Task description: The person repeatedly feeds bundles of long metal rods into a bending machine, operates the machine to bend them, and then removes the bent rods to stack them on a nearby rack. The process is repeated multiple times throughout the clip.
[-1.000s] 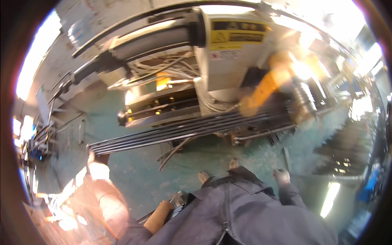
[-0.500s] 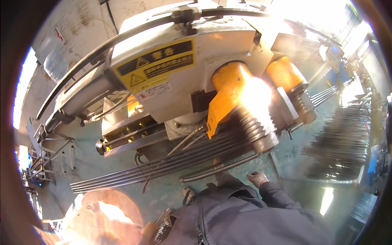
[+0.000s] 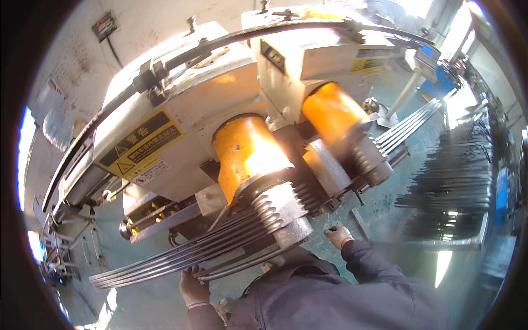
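Note:
A bundle of several long dark metal rods (image 3: 165,261) runs from the left into a machine, beneath a ridged metal roller (image 3: 280,208) below an orange cylinder (image 3: 247,154). Just under the rods' left part is my left hand (image 3: 193,287) in a pale work glove. Its fingers point up, apart, at the lowest rod, beside the end of a separate lower bar (image 3: 242,265); whether they touch is hard to make out. My right hand (image 3: 337,236), also gloved, hovers above the floor right of the roller, fingers curled with nothing visible in them.
A second orange cylinder (image 3: 333,110) with a ridged roller stands farther right, where rods (image 3: 410,126) come out. Many rods lie stacked on a rack (image 3: 448,170) at the right. A dark curved rail (image 3: 220,43) arches over the machine. A control box (image 3: 426,58) stands back right.
My left hand has come up to the rods from low beside my body. The view has shifted, so the machine sits farther left. My right hand stays curled in nearly the same place.

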The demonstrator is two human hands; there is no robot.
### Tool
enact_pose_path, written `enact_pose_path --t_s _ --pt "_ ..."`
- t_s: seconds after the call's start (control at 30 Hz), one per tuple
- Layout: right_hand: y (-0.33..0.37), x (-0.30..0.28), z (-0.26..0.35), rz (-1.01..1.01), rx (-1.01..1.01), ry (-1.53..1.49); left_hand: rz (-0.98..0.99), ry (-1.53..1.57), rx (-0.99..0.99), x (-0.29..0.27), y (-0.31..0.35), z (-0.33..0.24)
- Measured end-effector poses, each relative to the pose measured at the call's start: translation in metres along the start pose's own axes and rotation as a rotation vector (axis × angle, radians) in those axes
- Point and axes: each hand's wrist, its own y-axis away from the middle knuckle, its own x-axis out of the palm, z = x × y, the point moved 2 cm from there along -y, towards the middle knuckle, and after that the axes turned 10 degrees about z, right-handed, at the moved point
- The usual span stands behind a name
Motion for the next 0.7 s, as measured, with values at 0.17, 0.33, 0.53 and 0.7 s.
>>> enact_pose_path --t_s 0.17,0.33,0.53,0.7 --pt "0.077 0.018 0.028 -0.075 -0.046 -0.033 -0.136 -0.546 0.049 0.025 0.001 -0.045" --pt "0.156 -0.005 0.088 -0.268 -0.297 -0.195 -0.313 -0.996 0.400 0.091 -0.011 -0.080" --pt "0.188 -0.045 0.174 -0.479 -0.644 -0.713 -0.381 -1.043 0.580 0.133 -0.009 -0.114" --pt "0.147 -0.054 0.221 -0.383 -0.834 -1.177 -0.470 -1.066 0.653 0.128 0.003 -0.137"
